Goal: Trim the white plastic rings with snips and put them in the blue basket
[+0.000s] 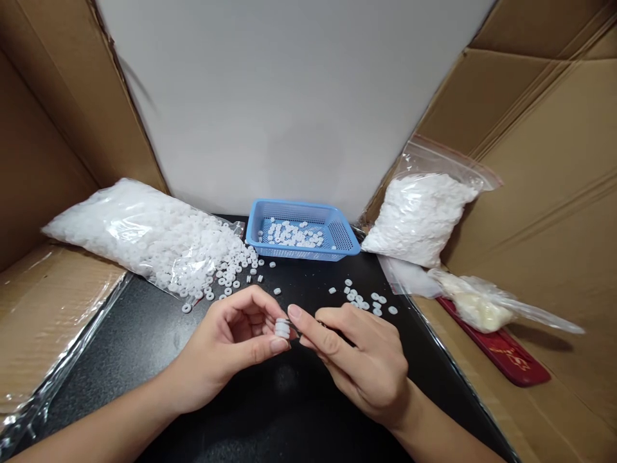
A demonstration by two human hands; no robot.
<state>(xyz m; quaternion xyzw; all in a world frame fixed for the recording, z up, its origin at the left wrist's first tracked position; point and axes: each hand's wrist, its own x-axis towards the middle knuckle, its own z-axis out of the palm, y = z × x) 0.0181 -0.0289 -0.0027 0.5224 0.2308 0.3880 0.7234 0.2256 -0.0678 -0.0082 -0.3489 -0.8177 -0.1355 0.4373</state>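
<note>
Above the black tabletop, my left hand (236,347) pinches a small white grooved plastic piece (282,328) between thumb and forefinger. It looks like a short stack of rings. My right hand (364,357) is closed round a slim dark tool (295,329), whose thin tip meets the piece's right side. Most of the tool is hidden by the fingers, so its kind cannot be made out. Beyond my right hand lie several loose white rings (357,298). More white rings (236,267) spill from a clear plastic bag (144,235) at the left.
A blue perforated basket (308,252) holding white pieces stands at the back. To the right are a zip bag of white material (419,215), a smaller bag with something pale yellow (482,308) and a red flat case (518,360). Cardboard walls (544,161) flank the table.
</note>
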